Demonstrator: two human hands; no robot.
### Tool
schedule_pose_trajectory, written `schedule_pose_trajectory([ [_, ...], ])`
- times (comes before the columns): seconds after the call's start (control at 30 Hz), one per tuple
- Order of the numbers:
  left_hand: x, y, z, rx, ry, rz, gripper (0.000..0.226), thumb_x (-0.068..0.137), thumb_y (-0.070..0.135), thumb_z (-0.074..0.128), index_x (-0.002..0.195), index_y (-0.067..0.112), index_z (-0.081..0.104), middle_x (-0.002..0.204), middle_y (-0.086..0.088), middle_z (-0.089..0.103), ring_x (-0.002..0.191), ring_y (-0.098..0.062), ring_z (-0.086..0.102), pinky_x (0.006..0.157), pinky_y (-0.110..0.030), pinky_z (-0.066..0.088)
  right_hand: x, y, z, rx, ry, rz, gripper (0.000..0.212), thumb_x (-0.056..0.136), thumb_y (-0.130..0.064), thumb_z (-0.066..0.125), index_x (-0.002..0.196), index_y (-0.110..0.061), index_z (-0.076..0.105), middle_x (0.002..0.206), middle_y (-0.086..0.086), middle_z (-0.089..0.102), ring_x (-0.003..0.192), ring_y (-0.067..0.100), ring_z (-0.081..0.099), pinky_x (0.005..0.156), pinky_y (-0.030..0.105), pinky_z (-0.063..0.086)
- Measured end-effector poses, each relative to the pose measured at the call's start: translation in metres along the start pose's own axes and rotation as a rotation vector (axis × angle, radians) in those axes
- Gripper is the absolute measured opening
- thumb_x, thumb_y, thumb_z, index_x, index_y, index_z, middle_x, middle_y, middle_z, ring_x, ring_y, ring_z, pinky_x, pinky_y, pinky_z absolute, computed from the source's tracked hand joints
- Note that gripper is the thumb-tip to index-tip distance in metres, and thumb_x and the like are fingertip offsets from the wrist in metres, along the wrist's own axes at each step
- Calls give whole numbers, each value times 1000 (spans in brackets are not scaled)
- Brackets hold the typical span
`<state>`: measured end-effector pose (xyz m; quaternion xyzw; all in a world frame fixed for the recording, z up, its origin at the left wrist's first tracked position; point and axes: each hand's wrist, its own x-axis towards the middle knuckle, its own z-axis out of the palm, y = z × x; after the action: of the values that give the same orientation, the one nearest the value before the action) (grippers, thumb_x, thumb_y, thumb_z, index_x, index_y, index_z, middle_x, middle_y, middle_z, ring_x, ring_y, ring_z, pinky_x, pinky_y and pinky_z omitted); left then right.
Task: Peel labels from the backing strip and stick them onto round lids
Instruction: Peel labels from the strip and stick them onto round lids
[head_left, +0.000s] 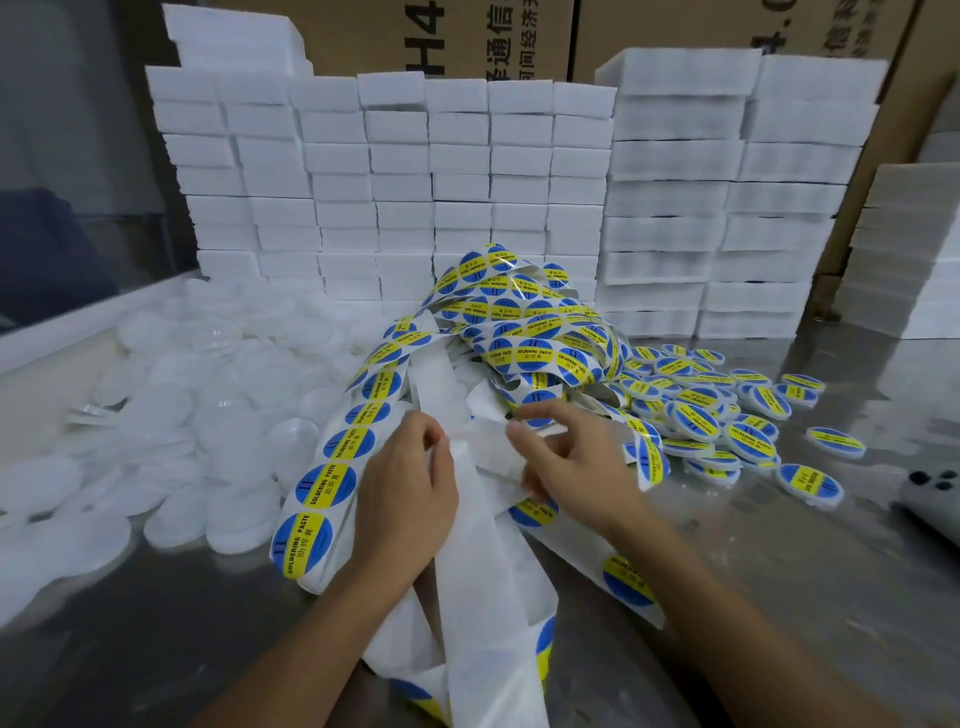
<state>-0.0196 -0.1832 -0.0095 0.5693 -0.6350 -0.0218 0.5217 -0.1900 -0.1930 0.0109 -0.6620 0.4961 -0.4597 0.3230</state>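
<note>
Head view | left hand pinches backing strip | right hand pinches same strip | lids piled loose

A reflective metal counter carries stacked white foam blocks along its rear. Brown printed cardboard cartons stand behind them. Lighting is dim.

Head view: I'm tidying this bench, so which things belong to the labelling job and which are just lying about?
Part of the job:
- backing strip, pinched by left hand and right hand
- tangled label strips
- plain white lids
- labelled lids

Just lying about:
- phone at the right edge
- white foam blocks
- cardboard boxes behind
</note>
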Motion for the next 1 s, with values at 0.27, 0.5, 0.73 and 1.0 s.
schedule_pose_trajectory([
  [0.27,-6,7,3,-268,-227,163,11,88,23,62,81,17,67,87,8,59,79,-5,61,65,-9,45,-1,0,11,236,113,47,36,83,-43,74,111,-19,73,98,-8,76,89,2,70,73,19,53],
  [0.5,1,6,2,-712,-364,-475,45,75,7,80,106,31,58,102,1,73,87,-18,73,80,-44,59,2,0,15,579,62,46,37,77,6,76,103,-21,74,96,-4,77,88,18,75,72,24,58],
  [0.73,1,8,-2,-780,-396,-449,13,83,15,74,87,27,75,90,-2,77,83,-21,74,68,-32,58,0,-4,13,556,85,-75,33,85,4,72,107,-20,68,102,-5,75,82,16,73,67,30,59],
  [1.0,4,1,-3,-659,-252,-402,14,90,17,67,76,15,69,73,-12,71,65,-18,65,62,-36,53,-9,2,24,-26,37,-332,25,82,-20,80,103,-31,73,112,-8,57,85,6,65,67,18,51],
])
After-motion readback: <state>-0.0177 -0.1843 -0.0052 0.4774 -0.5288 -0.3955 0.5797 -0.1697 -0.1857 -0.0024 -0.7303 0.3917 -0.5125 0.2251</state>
